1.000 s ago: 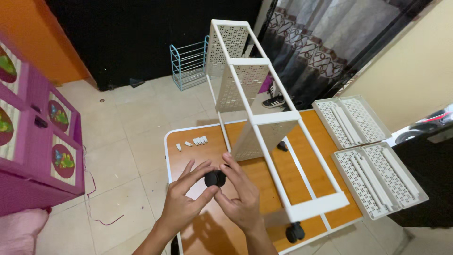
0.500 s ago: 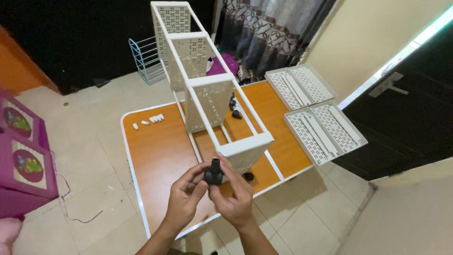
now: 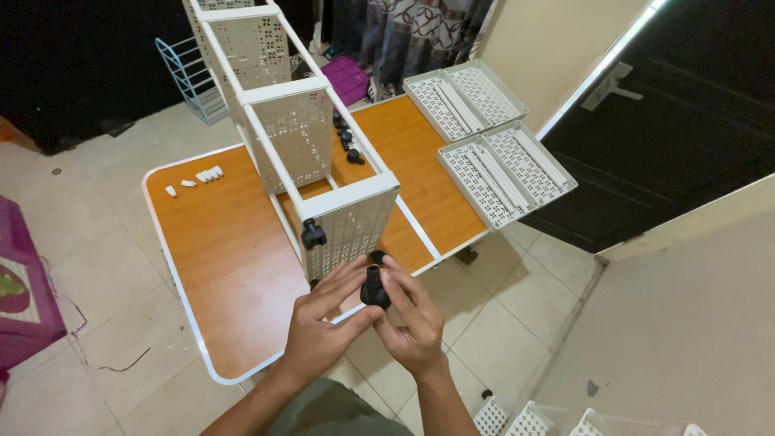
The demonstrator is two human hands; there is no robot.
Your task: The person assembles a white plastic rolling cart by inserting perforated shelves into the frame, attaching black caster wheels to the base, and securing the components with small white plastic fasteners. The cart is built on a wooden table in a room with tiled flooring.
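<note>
Both your hands pinch one black caster wheel [image 3: 374, 288], left hand [image 3: 323, 327] and right hand [image 3: 413, 323] closed around it. It's upright, stem pointing toward the white rack frame [image 3: 349, 218] just beyond, above the surface [image 3: 226, 258].

Two bare forearms, left hand [image 3: 323, 331], right hand [image 3: 416, 323], no sleeves, olive-green garment [image 3: 339, 412] below

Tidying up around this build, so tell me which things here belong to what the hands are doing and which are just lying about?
In use:
black caster wheel, held by left hand and right hand
white rack frame
fitted caster
spare casters

Lying about:
white perforated trays
blue wire rack
purple cabinet
</note>
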